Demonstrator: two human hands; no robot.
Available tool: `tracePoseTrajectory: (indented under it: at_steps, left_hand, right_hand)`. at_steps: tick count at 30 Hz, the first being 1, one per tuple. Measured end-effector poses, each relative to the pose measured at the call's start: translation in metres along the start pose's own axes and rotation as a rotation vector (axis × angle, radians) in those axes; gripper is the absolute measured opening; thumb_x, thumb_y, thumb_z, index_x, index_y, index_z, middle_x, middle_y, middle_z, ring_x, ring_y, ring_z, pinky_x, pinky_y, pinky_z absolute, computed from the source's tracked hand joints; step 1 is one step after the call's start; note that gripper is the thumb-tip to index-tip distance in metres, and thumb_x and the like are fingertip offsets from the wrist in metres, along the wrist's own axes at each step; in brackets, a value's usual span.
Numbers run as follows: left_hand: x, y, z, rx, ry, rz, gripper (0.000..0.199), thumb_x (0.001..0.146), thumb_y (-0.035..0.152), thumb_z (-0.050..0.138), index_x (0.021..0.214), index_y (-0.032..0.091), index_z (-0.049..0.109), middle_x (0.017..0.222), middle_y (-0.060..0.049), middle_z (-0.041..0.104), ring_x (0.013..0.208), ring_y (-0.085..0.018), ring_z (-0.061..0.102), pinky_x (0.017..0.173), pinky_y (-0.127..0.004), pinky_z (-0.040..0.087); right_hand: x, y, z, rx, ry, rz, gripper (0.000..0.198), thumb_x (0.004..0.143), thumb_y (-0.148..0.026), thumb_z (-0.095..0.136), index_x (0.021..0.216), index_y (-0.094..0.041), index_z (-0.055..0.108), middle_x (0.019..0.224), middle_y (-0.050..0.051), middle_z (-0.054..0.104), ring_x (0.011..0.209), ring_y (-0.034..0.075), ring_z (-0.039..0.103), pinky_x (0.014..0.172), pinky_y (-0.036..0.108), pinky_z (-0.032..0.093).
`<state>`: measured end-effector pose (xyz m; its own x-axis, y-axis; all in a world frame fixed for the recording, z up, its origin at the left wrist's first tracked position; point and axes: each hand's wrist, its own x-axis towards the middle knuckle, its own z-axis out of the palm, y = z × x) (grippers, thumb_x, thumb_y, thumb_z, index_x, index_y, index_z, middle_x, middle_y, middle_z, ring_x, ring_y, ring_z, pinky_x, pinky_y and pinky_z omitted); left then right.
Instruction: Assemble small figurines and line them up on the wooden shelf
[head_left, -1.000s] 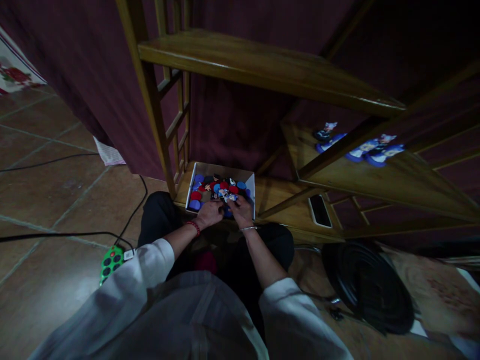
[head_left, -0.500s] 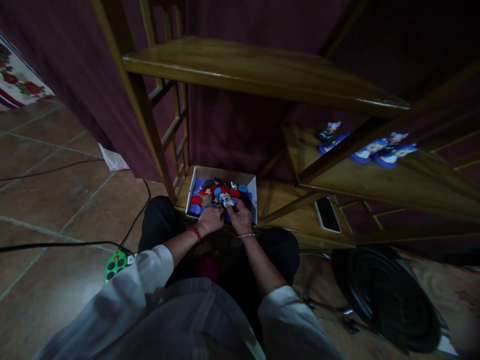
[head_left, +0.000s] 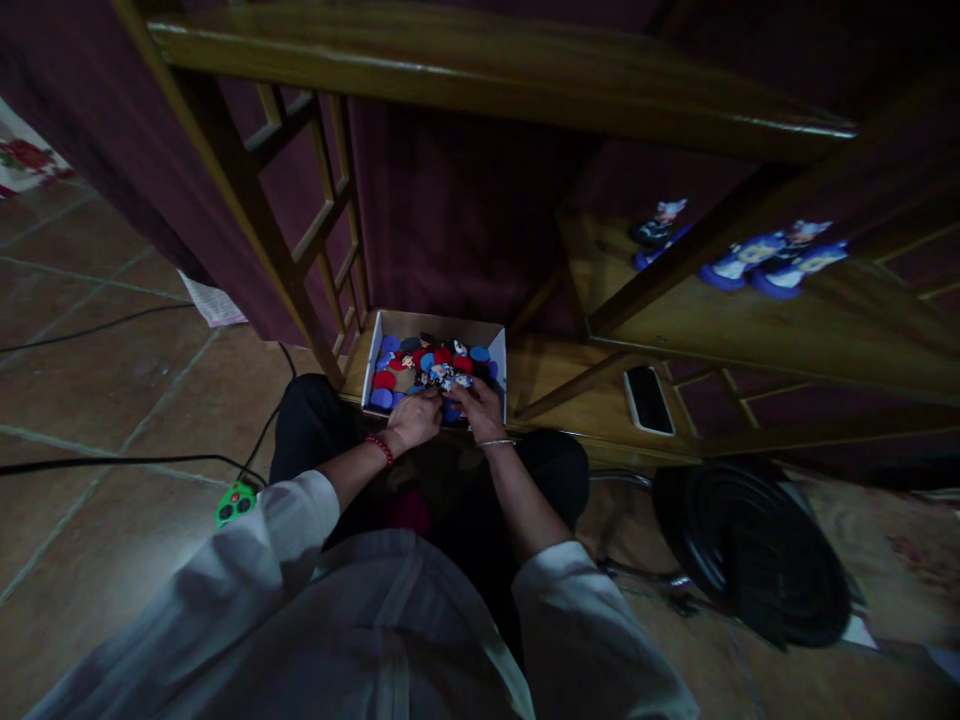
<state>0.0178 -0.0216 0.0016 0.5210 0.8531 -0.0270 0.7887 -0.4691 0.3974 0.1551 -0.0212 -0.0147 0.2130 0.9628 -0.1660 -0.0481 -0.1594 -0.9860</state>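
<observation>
A shallow white box [head_left: 502,372] stands on the low wooden shelf in front of my knees. Inside it lie several small figurines and red, blue and dark round bases, such as a red base [head_left: 385,380]. My right hand [head_left: 482,408], at the box's front right, pinches a small blue-and-white figurine [head_left: 459,382]. Beside it, over the front edge, my left hand [head_left: 417,419] has its fingers curled closed close to that figurine. What the left fingers hold, if anything, is hidden.
On the shelf to the right stand several blue-and-white figurines [head_left: 799,270]. A phone [head_left: 649,400] lies on the low shelf. Wooden posts and an upper board [head_left: 480,80] frame the box. Right is a black round stool [head_left: 750,550]; left, a green power strip [head_left: 235,503] with cables.
The view has shifted, so the shelf and box sit higher in the picture. Both hands stay at the box's front, and the figurine in my right hand has lowered slightly towards the others.
</observation>
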Motion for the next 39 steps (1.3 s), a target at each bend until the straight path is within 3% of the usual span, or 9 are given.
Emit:
tracePoseTrajectory:
  at_steps: [10, 15, 30, 33, 39]
  left_hand:
    - [0.000, 0.000, -0.001, 0.015, 0.002, 0.029, 0.028, 0.082, 0.016, 0.039, 0.097, 0.017, 0.063, 0.105, -0.007, 0.062, 0.094, -0.019, 0.058, 0.081, -0.029, 0.048]
    - [-0.001, -0.001, 0.002, 0.018, 0.026, 0.029, 0.027, 0.081, 0.015, 0.040, 0.097, 0.016, 0.062, 0.106, -0.008, 0.061, 0.095, -0.019, 0.057, 0.082, -0.029, 0.048]
    - [-0.003, -0.001, 0.003, -0.032, 0.043, 0.028, 0.026, 0.078, 0.012, 0.044, 0.097, 0.015, 0.062, 0.100, -0.010, 0.062, 0.097, -0.019, 0.057, 0.085, -0.029, 0.047]
    - [0.001, -0.004, 0.004, -0.107, 0.088, -0.016, 0.026, 0.078, 0.012, 0.043, 0.094, 0.017, 0.063, 0.104, -0.007, 0.061, 0.094, -0.017, 0.058, 0.085, -0.028, 0.048]
    - [0.016, -0.009, -0.001, -0.253, 0.311, -0.199, 0.030, 0.075, 0.007, 0.044, 0.097, 0.013, 0.063, 0.109, -0.011, 0.059, 0.101, -0.019, 0.055, 0.091, -0.029, 0.045]
  right_hand:
    - [0.004, 0.001, -0.007, 0.171, 0.009, 0.077, 0.039, 0.056, -0.043, 0.072, 0.082, -0.018, 0.058, 0.077, 0.003, 0.069, 0.068, 0.021, 0.069, 0.050, 0.025, 0.051]
    - [0.003, 0.006, -0.005, -0.040, -0.036, -0.002, 0.037, 0.064, -0.045, 0.065, 0.089, -0.019, 0.060, 0.081, 0.002, 0.069, 0.072, 0.020, 0.066, 0.055, 0.027, 0.052]
    - [0.002, 0.013, -0.004, -0.532, 0.050, -0.239, 0.032, 0.072, -0.041, 0.058, 0.097, -0.021, 0.062, 0.087, 0.003, 0.070, 0.076, 0.019, 0.063, 0.070, 0.031, 0.050]
    - [0.003, 0.014, -0.003, -0.540, 0.058, -0.248, 0.032, 0.072, -0.042, 0.058, 0.097, -0.022, 0.062, 0.086, 0.002, 0.070, 0.076, 0.018, 0.063, 0.069, 0.031, 0.051]
    - [0.002, 0.013, 0.000, -0.580, 0.072, -0.245, 0.030, 0.073, -0.041, 0.057, 0.096, -0.023, 0.061, 0.085, 0.001, 0.070, 0.075, 0.017, 0.063, 0.071, 0.031, 0.050]
